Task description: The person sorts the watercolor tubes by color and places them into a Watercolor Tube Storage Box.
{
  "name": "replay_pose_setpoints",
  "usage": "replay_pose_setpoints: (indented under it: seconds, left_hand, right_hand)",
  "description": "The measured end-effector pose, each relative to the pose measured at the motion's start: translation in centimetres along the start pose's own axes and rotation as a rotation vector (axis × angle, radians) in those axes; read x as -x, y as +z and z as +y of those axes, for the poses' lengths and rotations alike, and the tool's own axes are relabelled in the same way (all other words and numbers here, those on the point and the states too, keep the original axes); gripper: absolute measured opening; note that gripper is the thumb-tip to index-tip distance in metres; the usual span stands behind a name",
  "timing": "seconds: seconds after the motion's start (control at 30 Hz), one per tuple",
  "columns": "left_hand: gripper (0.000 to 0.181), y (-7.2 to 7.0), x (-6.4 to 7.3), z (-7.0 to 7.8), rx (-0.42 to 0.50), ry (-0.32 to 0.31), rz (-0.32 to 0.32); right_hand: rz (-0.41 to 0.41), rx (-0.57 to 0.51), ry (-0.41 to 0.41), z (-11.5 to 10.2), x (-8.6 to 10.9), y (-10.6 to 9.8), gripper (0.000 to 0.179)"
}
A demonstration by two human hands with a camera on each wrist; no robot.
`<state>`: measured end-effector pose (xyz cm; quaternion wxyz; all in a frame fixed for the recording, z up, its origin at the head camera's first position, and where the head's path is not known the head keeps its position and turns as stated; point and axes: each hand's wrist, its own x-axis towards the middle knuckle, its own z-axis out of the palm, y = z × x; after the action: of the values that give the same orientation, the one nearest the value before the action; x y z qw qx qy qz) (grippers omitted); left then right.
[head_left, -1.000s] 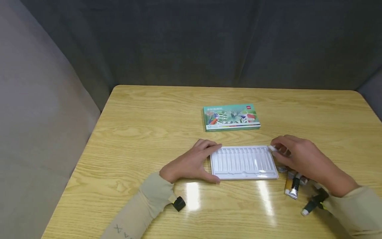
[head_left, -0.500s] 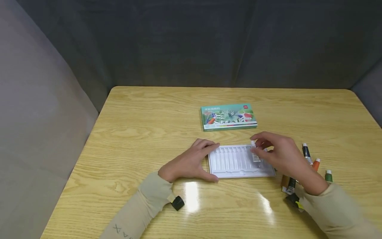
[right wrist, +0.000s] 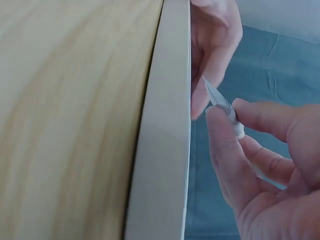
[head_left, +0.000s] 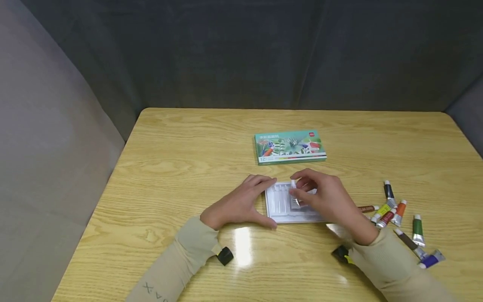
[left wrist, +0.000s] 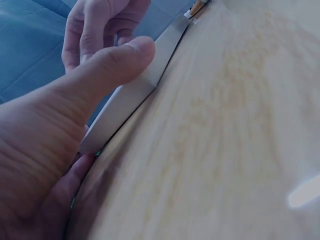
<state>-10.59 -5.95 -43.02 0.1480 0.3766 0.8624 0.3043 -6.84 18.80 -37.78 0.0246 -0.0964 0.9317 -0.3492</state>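
A white plastic tray [head_left: 277, 218] with a row of narrow slots lies on the wooden table. My left hand [head_left: 239, 208] holds its left end, fingers at the far corner and thumb at the near corner. Between thumb and fingertips my right hand [head_left: 332, 199] pinches a small white paint tube [head_left: 295, 204], cap away from me, over the tray's slots. In the right wrist view the paint tube [right wrist: 224, 106] shows its flat crimped end and white cap, above the tray's edge [right wrist: 162, 125]. The right hand hides the tray's right part.
Behind the tray lies a green paint box [head_left: 290, 147]. Loose paint tubes are scattered to the right, among them a green tube [head_left: 417, 230], an orange tube [head_left: 399, 212], a black tube [head_left: 389, 191] and a purple tube [head_left: 432, 259]. A dark curtain [head_left: 226, 54] hangs behind the table.
My right hand has moved left with the white paint tube, from the tray's right edge to over its slots, uncovering the loose tubes. My left hand has stayed on the tray.
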Motion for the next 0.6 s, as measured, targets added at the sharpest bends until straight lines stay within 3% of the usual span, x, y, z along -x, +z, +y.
replay_pose_setpoints:
  seconds: [0.27,0.6]
  left_hand:
    - [0.116,0.0,0.0,-0.1,-0.004,-0.004,-0.005]
    - [0.115,0.1,0.1,0.0,0.014,0.003,0.004]
  right_hand:
    - [-0.049,-0.115,0.040,-1.2,-0.7,1.6,0.030]
    - [-0.093,-0.149,0.088,-1.9,-1.3,2.7,0.024]
